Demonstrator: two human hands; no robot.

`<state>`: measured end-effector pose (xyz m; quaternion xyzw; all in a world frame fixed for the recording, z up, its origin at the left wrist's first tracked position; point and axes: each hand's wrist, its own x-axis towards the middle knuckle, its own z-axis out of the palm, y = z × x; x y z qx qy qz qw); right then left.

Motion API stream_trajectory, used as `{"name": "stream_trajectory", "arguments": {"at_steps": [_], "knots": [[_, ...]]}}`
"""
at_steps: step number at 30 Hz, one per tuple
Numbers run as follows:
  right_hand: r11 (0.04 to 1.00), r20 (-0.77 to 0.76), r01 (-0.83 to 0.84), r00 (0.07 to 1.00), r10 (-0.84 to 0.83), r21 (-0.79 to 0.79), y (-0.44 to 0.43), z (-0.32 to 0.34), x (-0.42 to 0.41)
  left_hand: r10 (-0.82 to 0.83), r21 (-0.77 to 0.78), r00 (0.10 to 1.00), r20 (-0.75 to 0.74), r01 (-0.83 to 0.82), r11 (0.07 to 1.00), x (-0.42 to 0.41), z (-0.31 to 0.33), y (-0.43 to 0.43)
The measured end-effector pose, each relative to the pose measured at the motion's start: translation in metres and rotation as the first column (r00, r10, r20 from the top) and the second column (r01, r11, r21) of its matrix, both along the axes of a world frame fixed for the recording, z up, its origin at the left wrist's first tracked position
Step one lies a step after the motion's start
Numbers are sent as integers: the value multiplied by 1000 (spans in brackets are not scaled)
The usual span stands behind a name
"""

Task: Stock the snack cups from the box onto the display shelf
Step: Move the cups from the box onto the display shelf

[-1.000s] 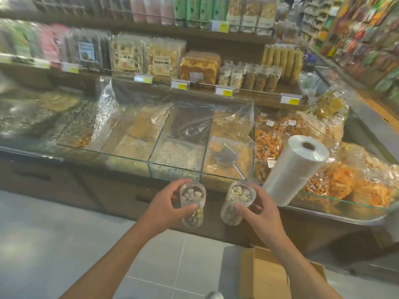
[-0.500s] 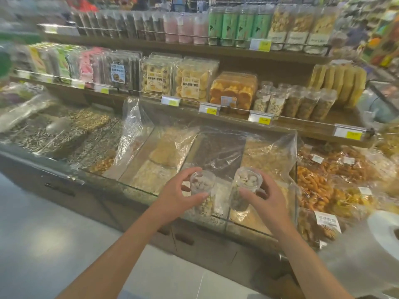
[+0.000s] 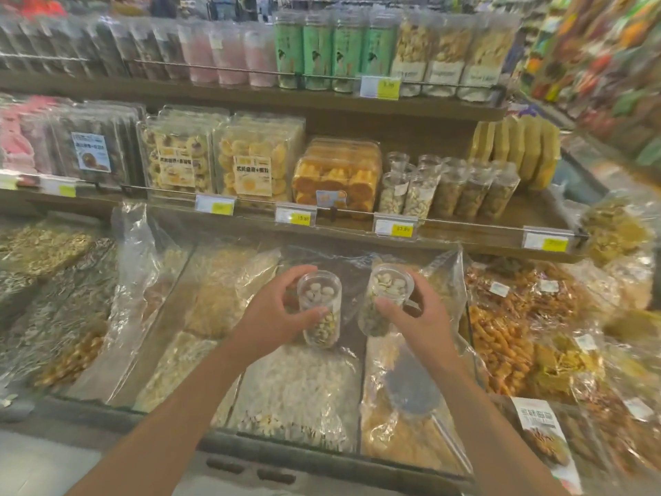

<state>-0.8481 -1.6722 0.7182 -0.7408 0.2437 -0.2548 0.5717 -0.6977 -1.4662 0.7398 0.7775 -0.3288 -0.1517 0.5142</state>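
My left hand [image 3: 272,313] grips a clear snack cup [image 3: 320,309] filled with pale nuts. A second clear snack cup [image 3: 384,298] of the same kind is in my right hand [image 3: 418,316]. Both cups are held upright, side by side, above the glass-covered bulk bins. Beyond them, the wooden display shelf [image 3: 465,227] carries a row of similar clear cups [image 3: 447,187] behind a thin rail and yellow price tags. The box is out of sight.
Bulk bins lined with plastic [image 3: 286,381] lie under my arms. Bagged orange snacks [image 3: 508,338] pile up at the right. Packs of biscuits [image 3: 250,159] and an orange cake tub [image 3: 336,173] stand left of the shelf's cups. Tall jars [image 3: 332,51] fill the top shelf.
Both hands have carried the cups up and forward, from over the counter's front edge to above the bins, nearer the shelf. The view has tilted up; the box and plastic roll have left the frame.
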Motion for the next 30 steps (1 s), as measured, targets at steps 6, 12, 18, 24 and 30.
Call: {"name": "stream_trajectory", "arguments": {"at_steps": [6,12,18,24,30], "knots": [[975,-22,217,976,-218,-44,-45,26,35,-167,-29,986,17,168,985,73,15,-56],[909,-28,380,920,-390,-173,-119,70,58,-290,-42,956,47,292,956,114,38,-116],[870,-85,424,886,-456,-254,-212,92,79,-313,-6,947,66,314,949,137,45,-161],[891,-219,314,893,-394,-327,-282,66,108,-270,-1,962,43,270,963,138,48,-197],[896,-254,224,907,-336,-383,-315,46,135,-218,24,973,71,217,976,135,51,-226]]}}
